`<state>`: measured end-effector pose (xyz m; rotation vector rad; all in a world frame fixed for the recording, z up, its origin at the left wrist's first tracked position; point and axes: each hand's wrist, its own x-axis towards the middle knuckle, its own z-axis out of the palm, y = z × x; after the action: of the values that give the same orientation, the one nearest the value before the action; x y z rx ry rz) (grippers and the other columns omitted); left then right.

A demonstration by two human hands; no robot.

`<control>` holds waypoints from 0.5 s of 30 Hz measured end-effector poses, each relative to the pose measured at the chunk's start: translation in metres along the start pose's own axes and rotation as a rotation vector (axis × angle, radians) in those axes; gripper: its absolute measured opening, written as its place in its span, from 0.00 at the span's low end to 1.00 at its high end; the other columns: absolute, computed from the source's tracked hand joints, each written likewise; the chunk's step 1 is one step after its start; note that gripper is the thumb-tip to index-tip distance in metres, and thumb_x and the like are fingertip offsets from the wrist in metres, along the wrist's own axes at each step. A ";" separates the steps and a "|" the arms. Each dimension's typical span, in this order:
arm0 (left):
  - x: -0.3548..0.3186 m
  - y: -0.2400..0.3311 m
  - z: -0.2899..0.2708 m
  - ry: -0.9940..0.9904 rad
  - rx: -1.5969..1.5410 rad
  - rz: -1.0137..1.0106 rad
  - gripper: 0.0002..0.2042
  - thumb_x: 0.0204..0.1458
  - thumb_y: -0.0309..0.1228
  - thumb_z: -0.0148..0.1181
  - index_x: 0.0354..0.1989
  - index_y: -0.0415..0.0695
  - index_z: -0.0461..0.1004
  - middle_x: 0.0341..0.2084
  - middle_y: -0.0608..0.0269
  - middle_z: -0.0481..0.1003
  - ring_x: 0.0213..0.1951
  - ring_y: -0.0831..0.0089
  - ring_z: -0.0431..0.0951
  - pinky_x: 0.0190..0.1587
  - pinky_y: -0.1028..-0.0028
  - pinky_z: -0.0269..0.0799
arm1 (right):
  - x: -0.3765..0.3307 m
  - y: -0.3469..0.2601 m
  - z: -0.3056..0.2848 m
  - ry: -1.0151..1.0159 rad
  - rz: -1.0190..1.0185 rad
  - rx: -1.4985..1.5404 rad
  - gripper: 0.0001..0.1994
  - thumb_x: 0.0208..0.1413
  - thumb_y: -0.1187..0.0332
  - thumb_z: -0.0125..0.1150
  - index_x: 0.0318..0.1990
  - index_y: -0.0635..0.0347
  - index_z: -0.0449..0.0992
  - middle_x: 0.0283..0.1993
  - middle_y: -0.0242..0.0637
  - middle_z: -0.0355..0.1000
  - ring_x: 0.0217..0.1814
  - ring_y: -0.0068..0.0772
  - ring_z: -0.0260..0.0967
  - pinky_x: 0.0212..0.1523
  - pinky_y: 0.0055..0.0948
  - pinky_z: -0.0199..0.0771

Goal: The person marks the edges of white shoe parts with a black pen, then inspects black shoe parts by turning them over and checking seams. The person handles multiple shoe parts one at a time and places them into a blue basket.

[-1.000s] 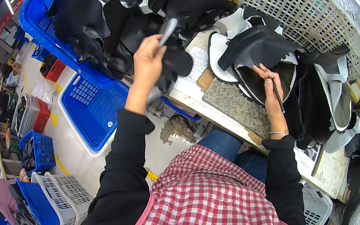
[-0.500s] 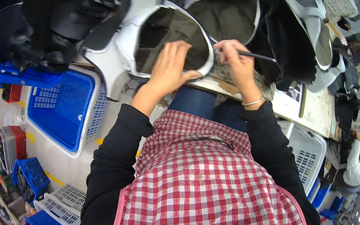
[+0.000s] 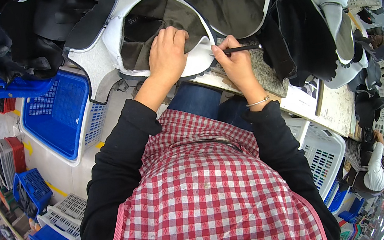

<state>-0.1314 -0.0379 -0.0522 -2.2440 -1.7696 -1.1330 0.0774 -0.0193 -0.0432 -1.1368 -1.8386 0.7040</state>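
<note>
A black shoe upper [image 3: 199,59] with white backing round a wide opening and a dark brown lining lies on the bench edge in front of me. My left hand [image 3: 168,57] reaches into the opening, its fingers curled over the lining and near edge; its thumb is hidden. My right hand [image 3: 237,68] pinches a slim black pen-like tool [image 3: 246,48], whose working end is at the upper's white right edge. That end is mostly covered by my fingers. A second upper [image 3: 229,1] with the same brown lining lies just behind.
Black leather pieces [image 3: 58,21] are heaped at the left. More black and white uppers [image 3: 304,32] lie at the right. Below left stands a blue-lined white basket [image 3: 52,124]; another white basket [image 3: 324,151] is under the bench [image 3: 336,113]. A co-worker [image 3: 378,170] is at far right.
My left hand has moved slightly, its fingers curling and the thumb going out of sight. The near white edge now shows broader. My right hand moved left, and the tool lies more level.
</note>
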 end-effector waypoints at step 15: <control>0.001 0.003 -0.003 -0.030 -0.021 -0.011 0.21 0.37 0.21 0.71 0.43 0.45 0.74 0.41 0.59 0.73 0.48 0.54 0.74 0.51 0.59 0.71 | -0.002 0.001 -0.002 -0.072 0.087 0.066 0.12 0.61 0.66 0.68 0.31 0.61 0.71 0.24 0.34 0.71 0.26 0.25 0.66 0.30 0.29 0.68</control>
<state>-0.1302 -0.0392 -0.0480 -2.2777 -1.7922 -1.1312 0.0804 -0.0208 -0.0438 -1.1679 -1.8205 0.8597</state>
